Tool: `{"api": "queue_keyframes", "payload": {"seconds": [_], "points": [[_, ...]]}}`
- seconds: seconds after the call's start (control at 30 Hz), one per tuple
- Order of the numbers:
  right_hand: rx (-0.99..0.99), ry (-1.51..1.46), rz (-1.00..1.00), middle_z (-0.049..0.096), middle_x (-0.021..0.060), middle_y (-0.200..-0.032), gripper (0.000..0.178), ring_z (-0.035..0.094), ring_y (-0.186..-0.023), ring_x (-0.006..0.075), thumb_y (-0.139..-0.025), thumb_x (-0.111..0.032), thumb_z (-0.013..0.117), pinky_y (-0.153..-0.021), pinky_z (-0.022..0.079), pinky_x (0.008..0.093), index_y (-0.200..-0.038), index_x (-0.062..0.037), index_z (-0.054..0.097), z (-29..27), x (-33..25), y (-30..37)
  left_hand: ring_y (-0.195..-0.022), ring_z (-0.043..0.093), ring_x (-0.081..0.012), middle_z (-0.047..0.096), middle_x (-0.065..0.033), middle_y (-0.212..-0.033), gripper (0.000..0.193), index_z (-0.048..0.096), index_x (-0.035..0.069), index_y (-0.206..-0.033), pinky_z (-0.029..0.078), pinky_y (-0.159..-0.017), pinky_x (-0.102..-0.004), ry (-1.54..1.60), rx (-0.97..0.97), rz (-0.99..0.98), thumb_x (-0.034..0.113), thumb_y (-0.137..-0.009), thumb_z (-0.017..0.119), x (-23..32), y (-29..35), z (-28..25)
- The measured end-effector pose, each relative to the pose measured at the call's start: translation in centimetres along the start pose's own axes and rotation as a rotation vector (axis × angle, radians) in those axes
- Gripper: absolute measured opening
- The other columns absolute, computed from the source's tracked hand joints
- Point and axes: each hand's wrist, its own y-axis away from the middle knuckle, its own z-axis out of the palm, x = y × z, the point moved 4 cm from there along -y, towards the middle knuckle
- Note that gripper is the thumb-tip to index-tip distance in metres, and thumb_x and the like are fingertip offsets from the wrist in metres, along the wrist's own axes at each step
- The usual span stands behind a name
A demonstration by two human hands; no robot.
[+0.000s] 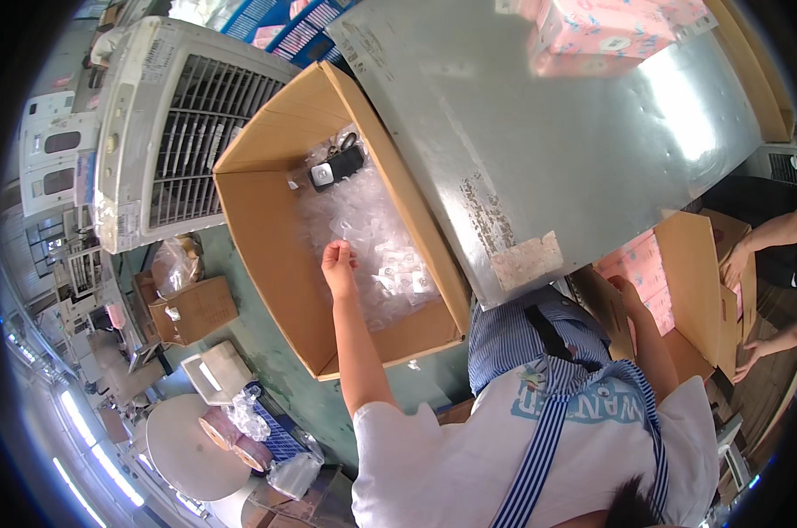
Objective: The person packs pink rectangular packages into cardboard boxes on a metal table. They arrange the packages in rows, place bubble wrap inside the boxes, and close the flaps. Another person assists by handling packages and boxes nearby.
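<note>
My left hand (339,267) is over a tall brown cardboard box (271,255), with its fingers closed in a pinch. Clear plastic film lies right by the fingertips, but whether they hold it I cannot make out. Inside the box is a heap of clear plastic bags (363,216), some with small white labels. A black item (336,167) with a white sticker and a pair of scissors (349,141) rest on the heap. On the right, my right hand (625,293) reaches into an opened carton (687,273) beside pink packages (640,275); its fingers are partly hidden.
A grey metal table (539,132) stands ahead, bearing pink printed packs (601,40). At the right, another person's hands (740,264) touch the carton. An air cooler (165,132) stands left of the box, with a blue basket (280,26) behind. A small carton (192,308) sits lower left.
</note>
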Motion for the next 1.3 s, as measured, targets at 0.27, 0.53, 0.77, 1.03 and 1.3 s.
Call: {"api": "queue_keyframes", "payload": {"seconds": [0.27, 0.53, 0.77, 1.03, 1.3], "points": [[0.437, -0.284, -0.311, 0.064, 0.0157, -0.102, 0.021, 0.061, -0.097, 0.0268, -0.086, -0.007, 0.057, -0.085, 0.049, 0.0352, -0.105, -0.0004, 0.061, -4.4, -7.0, 5.1, -0.063, 0.053, -0.0088, 0.058, 0.0003, -0.073, 0.007, 0.056, 0.008, -0.092, 0.045, -0.056, -0.0239, 0.272, -0.458, 0.285, 0.01, -0.09, 0.062, 14.9, 15.0, 16.4], [0.329, -1.344, -0.423, 0.06, 0.004, -0.105, 0.029, 0.057, -0.094, 0.0146, -0.092, -0.02, 0.061, -0.084, 0.048, 0.029, -0.115, -0.0023, 0.055, -10.2, -12.6, 12.6, -0.072, 0.054, -0.0066, 0.064, -0.0032, -0.087, 0.019, 0.054, 0.004, -0.111, 0.045, -0.066, -0.0212, 0.025, -1.232, -0.033, 0.003, -0.092, 0.057, 5.2, 34.3, 38.7], [0.581, -1.392, 0.028, 0.055, 0.0077, -0.107, 0.038, 0.06, -0.086, 0.0159, -0.081, 0.0, 0.061, -0.073, 0.05, 0.0277, -0.118, -0.0038, 0.053, -7.2, 4.8, 16.2, -0.077, 0.055, -0.0057, 0.067, -0.0055, -0.101, 0.022, 0.057, 0.004, -0.111, 0.044, -0.07, -0.02, -0.119, -1.087, 0.159, 0.002, -0.089, 0.058, 3.2, 36.8, 40.0], [0.592, -1.173, 0.23, 0.047, 0.0135, -0.122, 0.055, 0.061, -0.095, 0.0225, -0.076, 0.005, 0.061, -0.08, 0.051, 0.0323, -0.127, -0.0091, 0.048, -4.9, 10.6, 12.5, -0.095, 0.059, -0.0286, 0.062, -0.0173, -0.108, 0.03, 0.063, -0.002, -0.106, 0.051, -0.083, -0.037, 0.078, -0.069, 0.354, 0.003, -0.086, 0.041, 11.5, 17.7, 19.4], [0.077, -0.347, 0.22, 0.05, 0.0171, -0.124, 0.05, 0.059, -0.103, 0.0318, -0.076, -0.009, 0.065, -0.09, 0.047, 0.0446, -0.124, -0.0094, 0.053, -1.3, 11.0, 6.6, -0.105, 0.057, -0.0412, 0.057, -0.0267, -0.119, 0.06, 0.047, -0.008, -0.127, 0.048, -0.091, -0.0457, -0.672, 0.192, 0.071, 0.043, -0.097, 0.04, 5.4, 14.9, 13.2]]}}
